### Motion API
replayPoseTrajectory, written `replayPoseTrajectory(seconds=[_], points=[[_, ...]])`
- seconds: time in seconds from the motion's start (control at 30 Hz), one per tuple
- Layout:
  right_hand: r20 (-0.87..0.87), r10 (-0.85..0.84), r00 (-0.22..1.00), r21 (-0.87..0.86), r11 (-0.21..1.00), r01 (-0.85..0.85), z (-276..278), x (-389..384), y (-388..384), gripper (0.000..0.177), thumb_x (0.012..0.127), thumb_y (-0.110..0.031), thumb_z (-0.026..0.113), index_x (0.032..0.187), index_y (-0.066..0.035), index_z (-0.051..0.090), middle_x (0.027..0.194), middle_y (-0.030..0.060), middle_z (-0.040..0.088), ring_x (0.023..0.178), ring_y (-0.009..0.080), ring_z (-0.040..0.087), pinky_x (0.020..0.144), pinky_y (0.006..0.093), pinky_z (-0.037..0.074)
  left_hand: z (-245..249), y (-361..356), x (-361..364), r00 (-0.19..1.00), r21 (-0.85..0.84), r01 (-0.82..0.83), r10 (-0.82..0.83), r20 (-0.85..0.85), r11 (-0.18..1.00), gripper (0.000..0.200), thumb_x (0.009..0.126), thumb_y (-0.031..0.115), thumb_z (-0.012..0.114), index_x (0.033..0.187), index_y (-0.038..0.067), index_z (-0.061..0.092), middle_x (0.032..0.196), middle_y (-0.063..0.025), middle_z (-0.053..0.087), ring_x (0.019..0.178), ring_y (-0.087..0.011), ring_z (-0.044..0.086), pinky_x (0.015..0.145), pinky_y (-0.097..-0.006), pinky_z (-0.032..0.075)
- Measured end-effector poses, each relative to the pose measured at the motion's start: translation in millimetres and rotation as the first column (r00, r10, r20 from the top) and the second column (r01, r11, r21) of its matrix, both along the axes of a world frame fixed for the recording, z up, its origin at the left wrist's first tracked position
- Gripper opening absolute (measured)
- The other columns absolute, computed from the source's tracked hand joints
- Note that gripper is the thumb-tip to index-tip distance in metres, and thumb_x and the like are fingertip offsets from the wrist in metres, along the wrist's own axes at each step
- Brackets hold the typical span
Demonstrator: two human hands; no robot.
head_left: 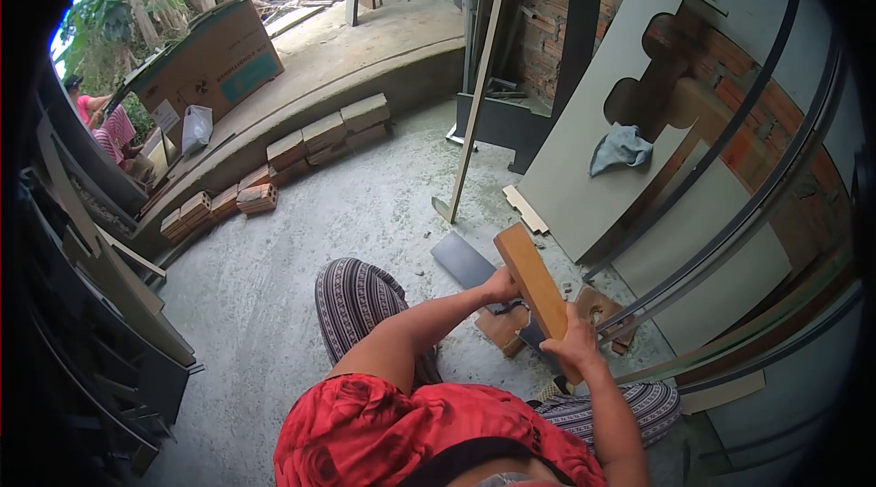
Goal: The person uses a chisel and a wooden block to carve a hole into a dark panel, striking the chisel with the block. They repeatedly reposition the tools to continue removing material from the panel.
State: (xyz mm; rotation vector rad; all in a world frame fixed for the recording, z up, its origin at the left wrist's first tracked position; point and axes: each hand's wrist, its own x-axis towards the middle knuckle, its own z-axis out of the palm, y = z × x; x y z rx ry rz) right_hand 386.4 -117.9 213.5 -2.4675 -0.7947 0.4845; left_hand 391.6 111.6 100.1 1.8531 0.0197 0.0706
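Note:
A long, thick wooden block (532, 282), orange-brown and smooth, is held at a slant in front of my body. My left hand (500, 287) grips its left side around the middle, fingers closed. Nearer to me, my right hand (575, 341) wraps around the lower right part with the thumb along the edge. Under the block on the concrete floor lie a flat grey board (463, 261) and a brown wooden piece (497, 330). The block and my hands partly hide a darker strip there. Another brown piece with a hole (598, 306) lies just right of the block.
Large pale panels (584, 149) with cut-outs lean at the right, one holding a grey-blue cloth (620, 151). A wooden strip (479, 94) stands upright ahead. Bricks (287, 149) line the step, below a cardboard box (224, 62). Another person (114, 133) sits far left.

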Motion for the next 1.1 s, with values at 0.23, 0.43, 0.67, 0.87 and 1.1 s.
replayPoseTrajectory(seconds=[0.23,0.43,0.67,0.87,1.1], points=[[-0.011,-0.020,1.000,-0.014,1.000,0.019,-7.0,0.3,0.1,0.080,0.052,-0.032,0.079,0.115,-0.007,0.037,0.094,0.0265,0.061,0.090,0.0440,0.058,0.080,0.0475,0.045,-2.5,1.4,1.7,1.000,0.074,0.010,-0.011,0.010,0.997,0.032,0.077,0.017,0.066,0.105,0.003,0.061,0.098,-0.0121,0.066,0.091,-0.0203,0.063,0.077,-0.0331,0.050],[0.047,-0.024,0.999,0.134,0.991,0.017,9.0,-5.2,1.2,0.069,0.056,-0.028,0.076,0.111,-0.005,0.042,0.093,0.0216,0.061,0.087,0.0400,0.060,0.076,0.0444,0.048,-1.7,1.1,2.7,0.999,-0.161,0.017,-0.023,-0.033,0.987,0.025,0.067,0.005,0.068,0.092,0.004,0.063,0.082,-0.0035,0.065,0.075,-0.0136,0.061,0.068,-0.0287,0.049],[0.073,-0.099,0.992,0.689,0.724,0.022,19.8,-9.4,2.8,0.073,0.059,-0.025,0.076,0.119,-0.005,0.040,0.101,0.0161,0.058,0.088,0.0329,0.060,0.077,0.0396,0.047,-1.3,6.0,5.5,0.987,-0.188,0.100,-0.121,-0.102,0.977,0.020,0.062,0.002,0.068,0.077,0.007,0.056,0.071,0.0029,0.056,0.064,-0.0098,0.053,0.059,-0.0278,0.045],[0.044,-0.019,0.999,0.081,0.997,0.015,-3.0,-1.5,6.4,0.065,0.055,-0.028,0.075,0.105,-0.007,0.039,0.088,0.0227,0.061,0.085,0.0422,0.059,0.074,0.0476,0.047,10.4,2.2,-1.4,0.992,0.044,0.037,-0.042,0.122,0.998,0.030,0.072,0.011,0.072,0.099,0.002,0.061,0.093,-0.0088,0.062,0.088,-0.0184,0.058,0.075,-0.0341,0.049],[0.031,-0.007,1.000,0.180,0.984,0.001,-9.3,0.3,1.7,0.070,0.054,-0.028,0.076,0.112,-0.007,0.042,0.087,0.0227,0.062,0.084,0.0408,0.061,0.074,0.0455,0.048,-18.1,8.8,6.7,0.995,0.083,0.048,-0.054,0.078,0.995,0.032,0.074,0.012,0.068,0.105,0.003,0.059,0.102,-0.0123,0.063,0.094,-0.0205,0.061,0.078,-0.0341,0.050]])
